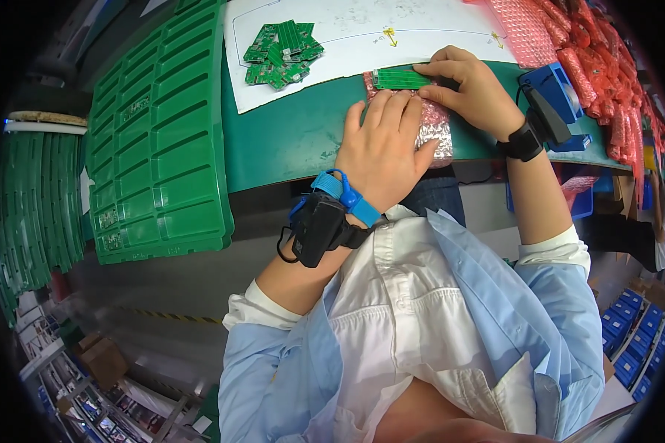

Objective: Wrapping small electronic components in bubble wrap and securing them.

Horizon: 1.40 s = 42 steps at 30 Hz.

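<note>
Board entering pink bag at the bench edge.
Right hand (474, 92) pinches the board (400, 78), long axis left-right; left hand (383, 144) lies flat, open, pressing the bag (437, 129), nearer.

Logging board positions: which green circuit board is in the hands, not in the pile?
The long narrow green board pinched by the right hand, lying on the pink bubble-wrap bag under the left hand. The others sit piled on the white sheet, untouched.

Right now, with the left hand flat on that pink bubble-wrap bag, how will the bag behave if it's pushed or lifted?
The bubble-wrap bag looks thin and soft, so it would probably flop when lifted. The left hand pins it; freed, it seems light enough to slide on the green mat. The circuit board under the right hand looks stiff.
</note>
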Tool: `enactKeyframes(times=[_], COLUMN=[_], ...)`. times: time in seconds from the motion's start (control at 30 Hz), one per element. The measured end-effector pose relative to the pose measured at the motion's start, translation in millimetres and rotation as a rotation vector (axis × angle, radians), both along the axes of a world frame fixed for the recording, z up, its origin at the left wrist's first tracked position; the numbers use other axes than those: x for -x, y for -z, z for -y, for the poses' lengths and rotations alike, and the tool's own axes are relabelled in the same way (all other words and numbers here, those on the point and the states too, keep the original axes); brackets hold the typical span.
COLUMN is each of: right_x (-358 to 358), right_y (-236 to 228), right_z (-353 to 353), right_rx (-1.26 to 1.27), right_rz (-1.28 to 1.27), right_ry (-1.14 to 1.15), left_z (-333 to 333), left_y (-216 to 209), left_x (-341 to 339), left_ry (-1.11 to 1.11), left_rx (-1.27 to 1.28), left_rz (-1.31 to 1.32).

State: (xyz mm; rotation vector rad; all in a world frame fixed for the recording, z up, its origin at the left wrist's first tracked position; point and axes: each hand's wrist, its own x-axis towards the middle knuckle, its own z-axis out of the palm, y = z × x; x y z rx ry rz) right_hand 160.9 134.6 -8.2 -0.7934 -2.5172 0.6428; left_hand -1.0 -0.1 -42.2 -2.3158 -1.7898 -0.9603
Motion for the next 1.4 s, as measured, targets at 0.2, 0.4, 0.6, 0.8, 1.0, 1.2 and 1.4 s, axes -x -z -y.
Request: enactKeyframes(times=[0.2,0.4,0.6,0.8,1.0,1.2,1.4], right_x=[2,4,15,20,28,23,11], right_y=[-2,-8,8,-2,-13,-8,-10], right_z=[-1,-3,1,3,16,26,34], right_rx=[0.025,0.066,-0.226,-0.183,-0.095,-0.060,-0.078], right_rz=[0.048,0.089,0.018,0.022,0.005,-0.030,0.000], right_ry=[0.053,0.028,0.003,-0.043,-0.035,-0.001,-0.112], left_z=[3,2,2,1,8,13,17], left_y=[-7,-1,-1,-2,-1,1,-2], left_x=[1,0,-1,0,4,4,1], left_ry=[-0.026,-0.008,-0.025,0.007,0.103,0.096,0.049], left_rx=[-0.029,0.010,0.000,-0.050,-0.035,-0.068,-0.154], left_rz=[-0.019,-0.034,-0.046,-0.004,0.080,0.053,0.013])
